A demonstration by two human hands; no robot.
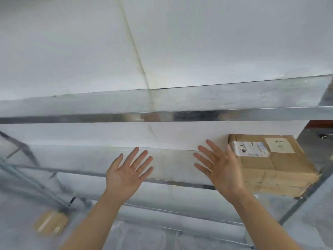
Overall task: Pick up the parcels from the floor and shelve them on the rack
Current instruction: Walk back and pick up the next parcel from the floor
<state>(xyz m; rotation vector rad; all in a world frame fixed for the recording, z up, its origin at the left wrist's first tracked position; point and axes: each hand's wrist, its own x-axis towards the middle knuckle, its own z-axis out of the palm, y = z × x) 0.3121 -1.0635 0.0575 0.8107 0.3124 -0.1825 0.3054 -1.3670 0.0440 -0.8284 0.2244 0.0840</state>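
A brown cardboard parcel [275, 166] with a white label sits at the right end of the metal rack's middle shelf [173, 159]. My right hand [218, 168] is raised just left of the parcel, palm up, fingers spread, holding nothing; its edge is close to the box, and I cannot tell if they touch. My left hand [128, 173] hovers open in front of the bare part of the same shelf. A second, smaller brown parcel [51, 223] lies low at the bottom left, blurred.
The rack's upper shelf [162, 103] runs across the view above my hands, against a white wall [162, 42]. A metal upright [306, 195] stands at the right behind the parcel. Lower shelves covered in clear plastic [144, 235] lie beneath my arms.
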